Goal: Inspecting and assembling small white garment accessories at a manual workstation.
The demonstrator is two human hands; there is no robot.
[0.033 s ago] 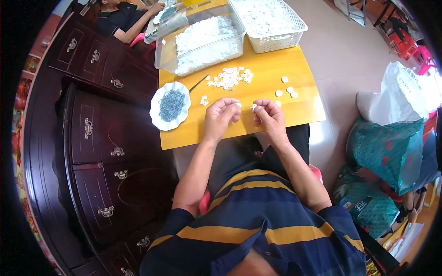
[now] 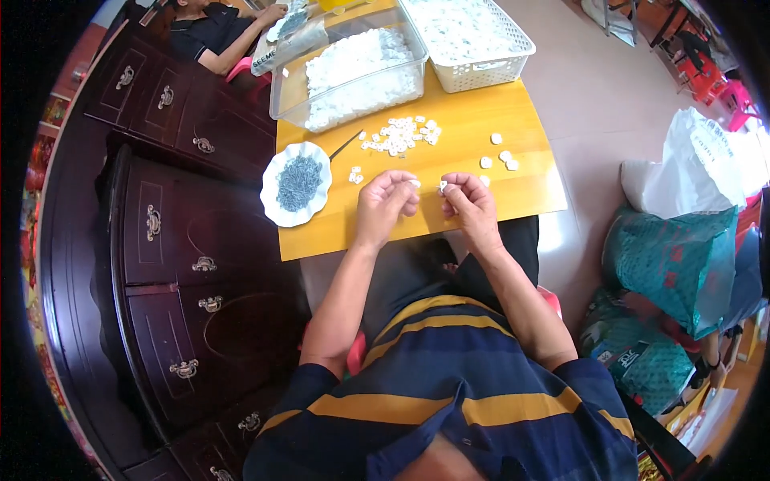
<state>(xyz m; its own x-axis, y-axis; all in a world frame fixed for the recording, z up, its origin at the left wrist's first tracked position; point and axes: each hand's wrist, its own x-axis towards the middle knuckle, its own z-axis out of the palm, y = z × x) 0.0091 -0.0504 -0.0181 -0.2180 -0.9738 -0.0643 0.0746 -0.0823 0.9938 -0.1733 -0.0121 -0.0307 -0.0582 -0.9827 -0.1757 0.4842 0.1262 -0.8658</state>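
Observation:
Above the near part of the yellow table point(image 2: 449, 220), my left hand point(image 2: 383, 206) pinches a small white plastic piece point(image 2: 415, 183) between thumb and fingertips. Just to its right, a second small white piece with a dark spot point(image 2: 443, 187) is pinched in my right hand point(image 2: 472, 210). The two pieces are apart. Beyond my hands lies a loose pile of small white plastic pieces point(image 2: 399, 138); several more point(image 2: 486, 163) lie to the right and a few at the left. A scalloped white dish point(image 2: 273, 210) on the left holds thin grey metal pins point(image 2: 300, 183).
A clear plastic bin point(image 2: 289, 112) and a white perforated basket point(image 2: 481, 76), both full of white pieces, stand at the table's far side. A dark thin rod point(image 2: 346, 144) lies near the dish. Dark drawers point(image 2: 172, 232) line the left; bags point(image 2: 670, 264) sit right. Another person point(image 2: 212, 36) works far left.

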